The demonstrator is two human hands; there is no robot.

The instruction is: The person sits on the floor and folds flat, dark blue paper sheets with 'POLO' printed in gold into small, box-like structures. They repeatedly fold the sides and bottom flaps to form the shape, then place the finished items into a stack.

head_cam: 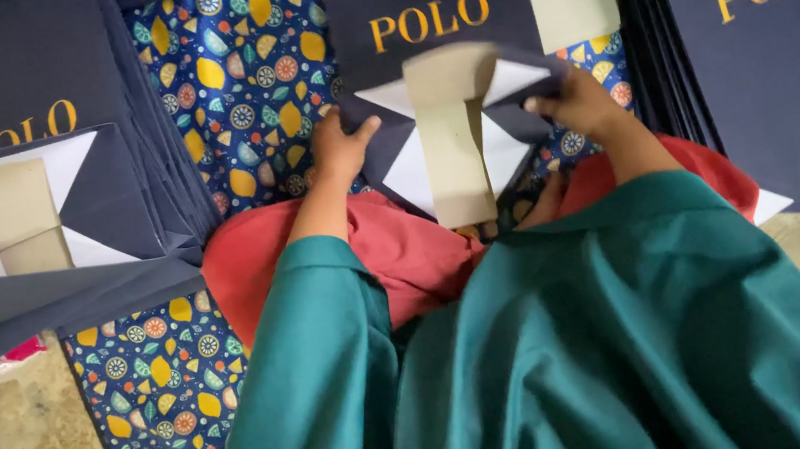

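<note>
i see both hands on one dark navy paper bag (468,118), folded flat with its bottom flaps turned up, white triangles showing and a tan cardboard strip (446,140) down its middle. my left hand (340,147) pinches the bag's left edge, thumb on top and fingers curled under. my right hand (580,102) grips the right edge, fingers closed over the fold. the bag sits between the hands, just above my red-clad lap (403,254).

beyond the hands lies another flat navy bag (426,4) with gold lettering, its edge touching the held one. a thick stack of folded navy bags (52,211) lies well left of my left hand; another pile (758,48) crowds close beside my right hand. a patterned mat (246,82) with lemons shows between them, the only open strip, just by my left hand. stone floor (17,443) lies lower left.
</note>
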